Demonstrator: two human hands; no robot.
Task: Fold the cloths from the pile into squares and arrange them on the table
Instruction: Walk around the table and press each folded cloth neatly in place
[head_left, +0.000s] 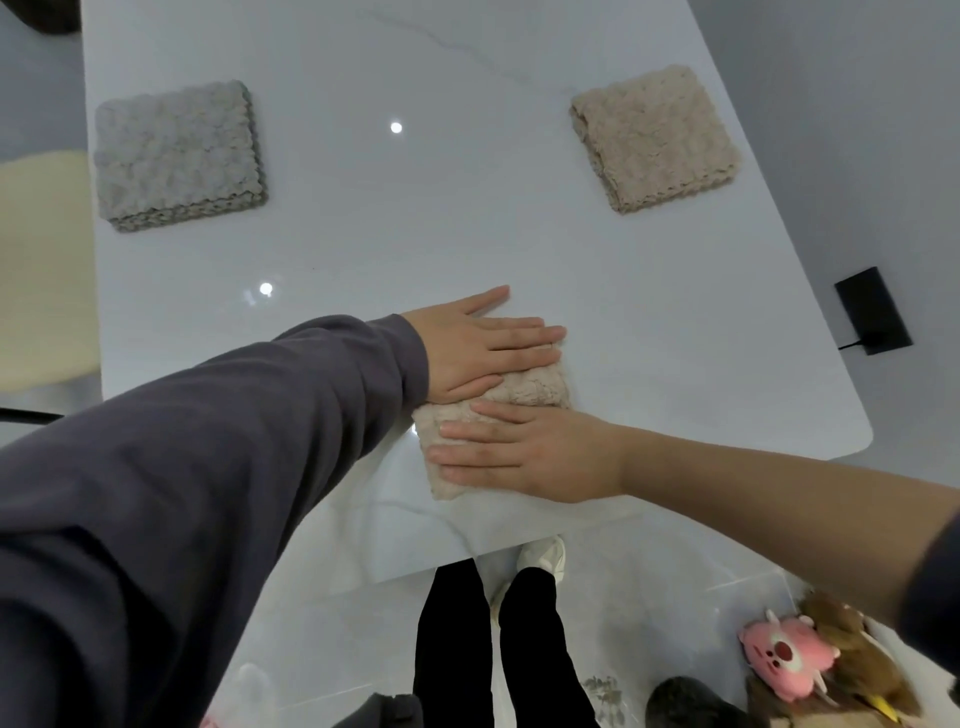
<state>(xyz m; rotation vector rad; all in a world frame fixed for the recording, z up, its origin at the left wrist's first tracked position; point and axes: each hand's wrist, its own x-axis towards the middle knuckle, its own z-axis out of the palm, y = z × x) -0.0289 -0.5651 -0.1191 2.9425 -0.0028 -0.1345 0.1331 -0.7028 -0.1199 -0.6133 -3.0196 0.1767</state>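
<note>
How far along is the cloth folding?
Done: a grey folded stack and a beige folded stack sit squared on the table, far left and far right. In hand: a beige cloth, folded small, pressed flat near the front edge by the left hand and right hand. Left: placing it. The pile is out of view, so I cannot tell how many remain.

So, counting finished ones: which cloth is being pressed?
The near beige cloth, under the left hand and right hand; the grey square and beige square behind lie untouched.
</note>
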